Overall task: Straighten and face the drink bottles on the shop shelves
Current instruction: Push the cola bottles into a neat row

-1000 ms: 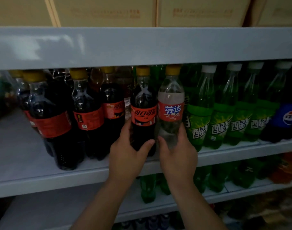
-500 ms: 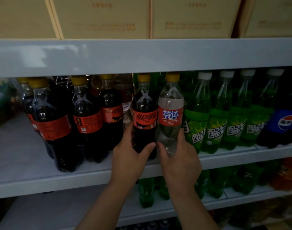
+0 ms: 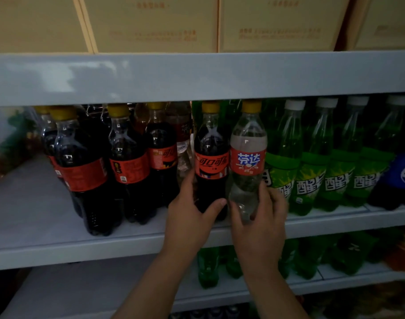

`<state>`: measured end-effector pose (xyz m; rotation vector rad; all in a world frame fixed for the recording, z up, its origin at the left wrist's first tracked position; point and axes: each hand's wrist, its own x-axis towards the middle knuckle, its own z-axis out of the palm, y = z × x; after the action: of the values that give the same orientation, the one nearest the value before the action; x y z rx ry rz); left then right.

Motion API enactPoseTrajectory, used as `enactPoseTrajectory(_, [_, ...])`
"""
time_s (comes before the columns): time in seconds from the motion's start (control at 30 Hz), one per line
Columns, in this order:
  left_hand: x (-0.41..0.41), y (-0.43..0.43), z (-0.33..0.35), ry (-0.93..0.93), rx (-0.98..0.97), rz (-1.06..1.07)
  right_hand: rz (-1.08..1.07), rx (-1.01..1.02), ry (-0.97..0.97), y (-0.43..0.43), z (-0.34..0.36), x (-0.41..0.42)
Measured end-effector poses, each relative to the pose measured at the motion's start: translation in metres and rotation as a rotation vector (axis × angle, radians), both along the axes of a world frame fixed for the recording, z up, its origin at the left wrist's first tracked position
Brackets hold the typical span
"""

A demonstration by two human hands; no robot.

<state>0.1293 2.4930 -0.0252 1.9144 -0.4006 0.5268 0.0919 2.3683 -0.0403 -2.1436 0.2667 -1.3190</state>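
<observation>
Left hand (image 3: 190, 217) grips the cola bottle (image 3: 211, 162), right hand (image 3: 259, 224) the clear bottle (image 3: 247, 162); a careless twist could tip 1 off the shelf (image 3: 81, 247).

- The dark cola bottle (image 3: 211, 143) wears a red band with 可口可乐 in white script.
- Just beside it, the clear bottle (image 3: 248, 134) shows 芬达 in blue and white on red.
- The green bottles (image 3: 312, 171) each carry a big white 醒 (what follows it I can't make out).
- The blue-labelled bottle (image 3: 404, 176) has the Pepsi globe and 百.
- Print on the cartons (image 3: 155, 26) above is too blurred to read.
</observation>
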Motion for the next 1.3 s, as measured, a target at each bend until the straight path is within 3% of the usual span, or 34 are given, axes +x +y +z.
enactPoseTrajectory(0.1, [-0.006, 0.002, 0.007, 0.007, 0.081, -0.024, 0.062, 0.015, -0.16, 0.006, -0.005, -0.007])
enactPoseTrajectory(0.2, [-0.019, 0.018, 0.011, -0.087, 0.139, 0.07, 0.32, -0.048, -0.224, 0.032, -0.004, -0.015])
enactPoseTrajectory(0.3, [-0.03, 0.053, 0.011, -0.252, -0.01, 0.404, 0.646, 0.04, -0.069, 0.072, 0.009, -0.01])
enactPoseTrajectory(0.4, [-0.031, 0.081, 0.013, -0.327, -0.032, 0.618, 0.778, 0.256, 0.116, 0.107, 0.026, 0.011])
enactPoseTrajectory(0.63, [-0.031, 0.085, 0.015, -0.122, 0.138, 0.629, 0.769, 0.537, 0.366, 0.123, 0.04, 0.064])
enactPoseTrajectory(0.73, [-0.027, 0.082, 0.013, 0.007, 0.171, 0.595, 0.745, 0.526, 0.334, 0.12, 0.035, 0.066])
enactPoseTrajectory(0.87, [-0.021, 0.08, 0.012, 0.044, 0.128, 0.535, 0.589, 0.535, 0.194, 0.12, 0.03, 0.058])
enactPoseTrajectory(1.1, [-0.01, 0.081, 0.01, 0.032, 0.114, 0.526, 0.514, 0.416, 0.122, 0.12, 0.027, 0.041])
enactPoseTrajectory(1.3, [-0.007, 0.1, 0.009, 0.062, 0.049, 0.335, 0.355, 0.241, 0.177, 0.116, 0.026, 0.024])
